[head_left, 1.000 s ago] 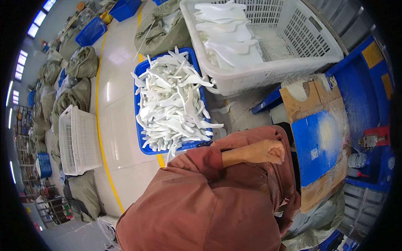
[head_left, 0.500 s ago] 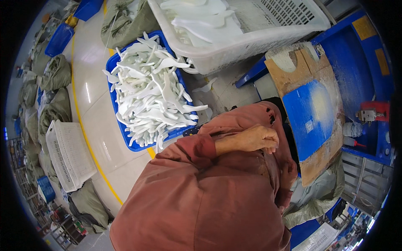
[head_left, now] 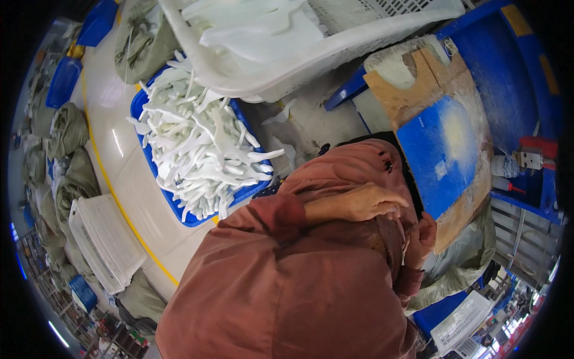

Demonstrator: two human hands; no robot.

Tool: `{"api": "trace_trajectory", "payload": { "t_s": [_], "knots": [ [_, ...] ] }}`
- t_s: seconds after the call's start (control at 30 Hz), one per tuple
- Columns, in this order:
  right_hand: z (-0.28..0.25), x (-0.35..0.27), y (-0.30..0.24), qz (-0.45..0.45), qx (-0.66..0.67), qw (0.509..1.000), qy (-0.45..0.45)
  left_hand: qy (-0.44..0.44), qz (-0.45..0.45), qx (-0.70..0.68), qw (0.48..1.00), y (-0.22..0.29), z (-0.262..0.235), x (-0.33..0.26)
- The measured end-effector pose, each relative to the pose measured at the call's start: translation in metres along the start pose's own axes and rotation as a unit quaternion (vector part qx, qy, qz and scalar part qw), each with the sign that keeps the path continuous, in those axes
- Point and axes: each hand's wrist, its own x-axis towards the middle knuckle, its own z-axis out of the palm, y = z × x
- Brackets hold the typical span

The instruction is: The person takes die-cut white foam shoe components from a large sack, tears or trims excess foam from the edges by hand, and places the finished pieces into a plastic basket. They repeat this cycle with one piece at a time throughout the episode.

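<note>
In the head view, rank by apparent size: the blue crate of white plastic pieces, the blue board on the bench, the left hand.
1. blue crate, largest.
2. blue board.
3. left hand, smallest, though nearness to the camera enlarges it.

Grey-green stuffed sacks (head_left: 66, 128) along the floor's left edge, unlabelled

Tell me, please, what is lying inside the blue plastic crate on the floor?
The blue plastic crate is heaped with long white curved plastic pieces, some overhanging its rim. Its bottom is covered by the pile, and the large white mesh basket hides its far corner.
</note>
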Motion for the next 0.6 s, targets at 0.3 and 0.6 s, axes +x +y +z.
{"api": "trace_trajectory", "payload": {
  "t_s": [0.3, 0.6],
  "knots": [
    [0.056, 0.008, -0.043, -0.098, -0.105, 0.988, 0.064, -0.017, -0.073, 0.105, 0.992, 0.008, -0.004, 0.02],
    [0.049, -0.007, -0.024, -0.204, -0.026, 0.955, 0.214, -0.117, -0.036, 0.096, 0.988, -0.008, 0.018, 0.066]
  ]
}}
